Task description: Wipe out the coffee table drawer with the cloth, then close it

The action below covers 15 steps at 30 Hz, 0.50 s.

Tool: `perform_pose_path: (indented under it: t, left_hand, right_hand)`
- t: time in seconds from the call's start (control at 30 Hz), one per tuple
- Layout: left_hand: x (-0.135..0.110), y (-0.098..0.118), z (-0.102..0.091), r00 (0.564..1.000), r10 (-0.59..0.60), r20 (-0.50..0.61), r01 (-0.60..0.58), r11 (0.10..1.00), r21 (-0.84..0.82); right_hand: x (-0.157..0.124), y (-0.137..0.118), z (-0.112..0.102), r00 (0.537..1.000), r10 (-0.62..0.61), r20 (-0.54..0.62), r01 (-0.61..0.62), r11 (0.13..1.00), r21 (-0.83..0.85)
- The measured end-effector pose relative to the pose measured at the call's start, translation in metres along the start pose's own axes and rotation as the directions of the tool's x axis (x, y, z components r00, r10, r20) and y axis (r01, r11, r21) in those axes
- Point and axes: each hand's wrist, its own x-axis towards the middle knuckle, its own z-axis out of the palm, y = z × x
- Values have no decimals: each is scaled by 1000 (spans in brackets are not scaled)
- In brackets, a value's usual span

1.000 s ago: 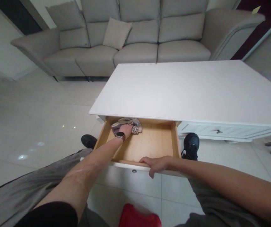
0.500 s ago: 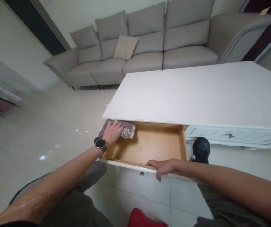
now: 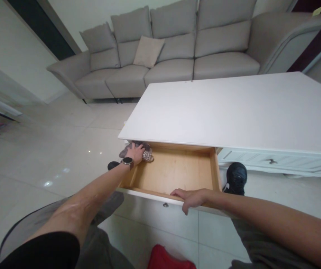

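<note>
Head view: left hand [image 3: 136, 152], dark round wristwatch [image 3: 127, 161] on its wrist, lies on top of a crumpled grey patterned cloth [image 3: 147, 154] with fingers bent down over it, pressing it against the bottom. Cloth sits in the far-left corner of the open light-wood drawer [image 3: 177, 172], partly under the table edge. Right hand [image 3: 190, 197] rests on the drawer's near white front rim, right of the small metal knob [image 3: 165, 204], fingers hooked over the rim, thumb side toward the drawer. Drawer hangs out of a low white rectangular table [image 3: 233, 108]. Black shoe [image 3: 235, 177] on pale floor tiles just right of the drawer. Grey fabric sofa [image 3: 222, 63] with a beige square cushion [image 3: 148, 51] beyond the table. Red object [image 3: 168, 259] at near edge, unclear what.
</note>
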Motion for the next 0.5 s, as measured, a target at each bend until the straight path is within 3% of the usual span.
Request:
perform_pose_path:
  t: [0.17,0.33,0.5]
  left_hand:
    - [2,3,1,998,55,8,-55,996,64]
    - [-22,7,12,987,131,93,-142,982,124]
    - [-53,10,34,958,245,150,-252,967,34]
  right_hand:
    - [1,2,0,1000,1,-2,-1,1000,-13]
    - [5,8,2,1000,-4,-18,4,1000,-7]
    - [4,5,1,1000,6,-20,-7,1000,-14]
